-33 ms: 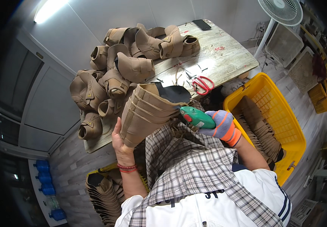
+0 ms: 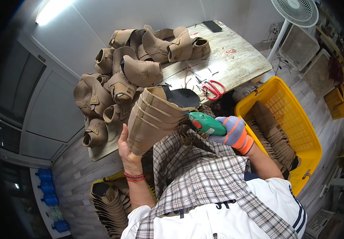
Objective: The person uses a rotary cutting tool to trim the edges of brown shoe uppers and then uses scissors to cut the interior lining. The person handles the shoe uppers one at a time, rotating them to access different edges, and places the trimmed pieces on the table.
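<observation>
Several tan shoe uppers (image 2: pixel 152 119), nested one in another, are held up in front of me. My bare left hand (image 2: pixel 129 149) grips them from the lower left, its thumb up along their side and the other fingers hidden behind. My right hand (image 2: pixel 230 133), in a grey and orange glove, is wrapped round a green handheld power tool (image 2: pixel 211 124) with a red button. The narrow tip of the tool meets the right edge of the uppers. Below that edge, thin scraps or threads hang near my plaid apron (image 2: pixel 203 175).
More tan uppers (image 2: pixel 142 71) lie heaped on the left of the worn table (image 2: pixel 241 51). Red-handled scissors (image 2: pixel 213 90), dark scraps and a phone (image 2: pixel 212 26) lie there too. A yellow basket (image 2: pixel 305 147) of uppers stands right; stacked uppers (image 2: pixel 110 207) sit lower left. A fan (image 2: pixel 295 12) stands far right.
The nested uppers have shifted very slightly in my left hand. Both hands keep their hold.
</observation>
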Available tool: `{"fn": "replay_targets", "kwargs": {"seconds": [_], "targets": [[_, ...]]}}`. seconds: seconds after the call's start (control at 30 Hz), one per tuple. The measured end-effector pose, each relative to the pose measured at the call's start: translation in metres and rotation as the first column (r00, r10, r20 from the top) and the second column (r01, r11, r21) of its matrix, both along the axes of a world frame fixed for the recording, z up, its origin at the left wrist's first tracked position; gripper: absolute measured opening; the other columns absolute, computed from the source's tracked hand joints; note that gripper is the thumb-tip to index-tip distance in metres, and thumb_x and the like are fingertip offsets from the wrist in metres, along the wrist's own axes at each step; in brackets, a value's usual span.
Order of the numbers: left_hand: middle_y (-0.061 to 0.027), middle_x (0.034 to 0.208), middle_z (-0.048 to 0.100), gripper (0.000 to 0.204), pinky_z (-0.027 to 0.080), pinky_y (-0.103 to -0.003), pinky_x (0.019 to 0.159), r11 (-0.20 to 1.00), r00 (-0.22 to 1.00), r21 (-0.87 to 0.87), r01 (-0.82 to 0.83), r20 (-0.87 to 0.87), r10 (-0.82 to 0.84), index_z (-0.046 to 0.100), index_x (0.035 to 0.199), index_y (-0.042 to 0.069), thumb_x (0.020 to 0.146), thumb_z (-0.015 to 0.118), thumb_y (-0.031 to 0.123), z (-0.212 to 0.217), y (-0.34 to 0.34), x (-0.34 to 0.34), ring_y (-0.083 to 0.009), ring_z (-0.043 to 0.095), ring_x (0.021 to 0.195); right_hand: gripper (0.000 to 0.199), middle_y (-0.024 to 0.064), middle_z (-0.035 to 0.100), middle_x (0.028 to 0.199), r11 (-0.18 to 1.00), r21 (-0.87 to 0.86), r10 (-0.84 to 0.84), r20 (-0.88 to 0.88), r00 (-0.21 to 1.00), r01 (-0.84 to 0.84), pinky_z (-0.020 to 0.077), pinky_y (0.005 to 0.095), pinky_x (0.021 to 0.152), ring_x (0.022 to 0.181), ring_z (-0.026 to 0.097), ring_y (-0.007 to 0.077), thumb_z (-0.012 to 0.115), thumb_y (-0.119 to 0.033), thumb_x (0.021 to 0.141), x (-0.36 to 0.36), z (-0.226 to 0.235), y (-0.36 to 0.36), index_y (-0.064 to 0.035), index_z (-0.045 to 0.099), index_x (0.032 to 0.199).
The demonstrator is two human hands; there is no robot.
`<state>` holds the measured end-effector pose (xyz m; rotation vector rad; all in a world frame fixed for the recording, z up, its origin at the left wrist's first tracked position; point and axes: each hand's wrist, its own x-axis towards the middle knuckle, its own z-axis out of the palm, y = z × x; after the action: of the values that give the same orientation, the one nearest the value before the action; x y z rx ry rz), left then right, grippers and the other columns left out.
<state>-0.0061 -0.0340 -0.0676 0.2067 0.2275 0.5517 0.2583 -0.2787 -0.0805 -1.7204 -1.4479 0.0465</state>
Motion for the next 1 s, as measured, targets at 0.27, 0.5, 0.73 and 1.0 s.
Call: {"fn": "replay_targets", "kwargs": {"seconds": [0.27,0.5,0.73,1.0], "targets": [[-0.0152,0.132,0.056,0.050,0.046,-0.048,0.099,0.895,0.947,0.374,-0.242,-0.112,0.302,0.049,0.133,-0.001,0.093,0.061,0.027,0.000,-0.026,0.008,-0.0309,0.055,0.119,0.048,0.0107,0.065,0.067,1.000,0.009,-0.017,-0.097,0.995,0.018,0.0512,0.0332,0.055,0.059,0.064,0.0276,0.086,-0.041,0.063,-0.009,0.003,0.006,-0.0069,0.069,0.092],[-0.0155,0.138,0.049,0.052,0.046,-0.048,0.099,0.831,0.943,0.516,-0.207,-0.121,0.310,0.044,0.137,0.001,0.092,0.062,0.018,-0.003,-0.036,0.006,-0.0325,0.051,0.123,0.051,0.0112,0.065,0.068,0.997,0.069,-0.005,-0.228,0.974,0.022,0.0506,0.0311,0.055,0.058,0.065,0.0243,0.085,-0.045,0.065,-0.019,-0.001,0.021,-0.0057,0.069,0.094],[-0.0118,0.129,0.056,0.054,0.046,-0.039,0.097,0.606,0.863,0.786,-0.123,-0.217,0.456,0.048,0.133,-0.001,0.084,0.071,0.008,-0.026,-0.032,-0.002,-0.0263,0.054,0.117,0.048,0.0092,0.066,0.069,0.999,0.043,0.001,-0.515,0.857,0.024,0.0503,0.0278,0.057,0.059,0.063,0.0147,0.084,-0.041,0.070,-0.030,0.009,0.032,-0.0039,0.067,0.096],[-0.0099,0.127,0.057,0.051,0.047,-0.037,0.094,0.610,0.881,0.781,-0.135,-0.187,0.435,0.052,0.129,0.001,0.082,0.072,0.004,-0.034,-0.034,0.005,-0.0236,0.056,0.113,0.042,0.0015,0.067,0.078,0.999,-0.035,-0.007,-0.494,0.869,-0.011,0.0487,0.0218,0.059,0.066,0.058,0.0032,0.083,-0.025,0.075,-0.030,0.010,0.032,-0.0011,0.064,0.104]]}}
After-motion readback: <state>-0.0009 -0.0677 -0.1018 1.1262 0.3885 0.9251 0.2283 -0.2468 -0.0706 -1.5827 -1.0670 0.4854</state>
